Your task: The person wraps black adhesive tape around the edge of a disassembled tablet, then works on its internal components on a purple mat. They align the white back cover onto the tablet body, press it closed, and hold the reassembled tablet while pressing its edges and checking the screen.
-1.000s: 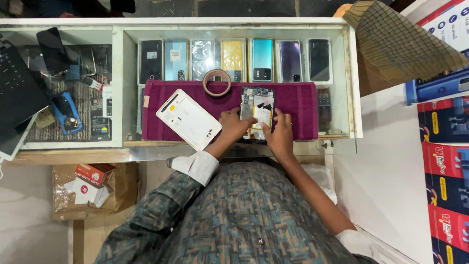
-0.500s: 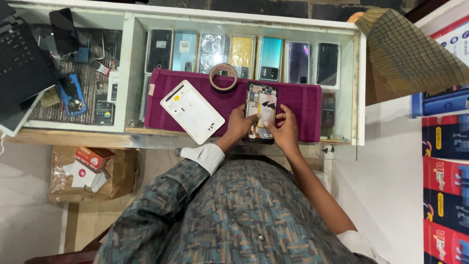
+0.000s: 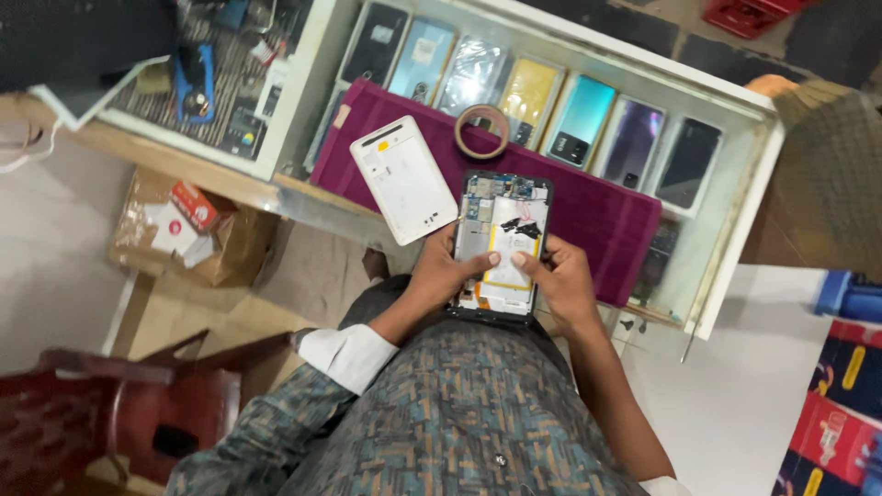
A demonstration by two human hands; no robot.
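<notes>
Opened phone (image 3: 501, 243), flat rectangular, bare circuitry showing, both hands pinching its edges, left hand (image 3: 444, 273), right hand (image 3: 562, 280)

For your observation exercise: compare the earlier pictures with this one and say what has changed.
The opened phone has come off the purple mat toward the body, held by left hand and right hand. The white back cover and tape roll stayed on the mat.
</notes>
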